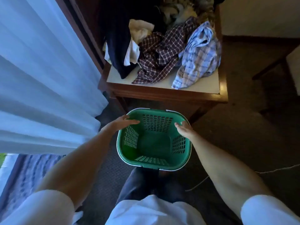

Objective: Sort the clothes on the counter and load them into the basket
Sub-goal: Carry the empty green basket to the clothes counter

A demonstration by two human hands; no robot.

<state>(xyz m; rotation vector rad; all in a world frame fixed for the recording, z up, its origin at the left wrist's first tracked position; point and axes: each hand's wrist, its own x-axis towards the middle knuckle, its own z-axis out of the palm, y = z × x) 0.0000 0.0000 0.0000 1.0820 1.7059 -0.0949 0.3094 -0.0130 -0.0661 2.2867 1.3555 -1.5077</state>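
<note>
Green plastic basket (154, 143), its walls perforated, stands empty on the carpet just before the table (162, 88). Left hand (121, 123) and right hand (185, 128) rest on opposite rims, fingers spread. Crumpled plaid shirts (162, 52) lie heaped on the table.

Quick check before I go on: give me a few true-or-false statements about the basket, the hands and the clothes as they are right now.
1. The green basket holds no clothes. True.
2. The left hand holds a shirt. False: it is open at the basket's rim.
3. The pale blue checked shirt lies on the counter. True.
4. The basket stands on the counter. False: it is below it, in front.
5. The right hand is at the basket's right rim. True.
</note>
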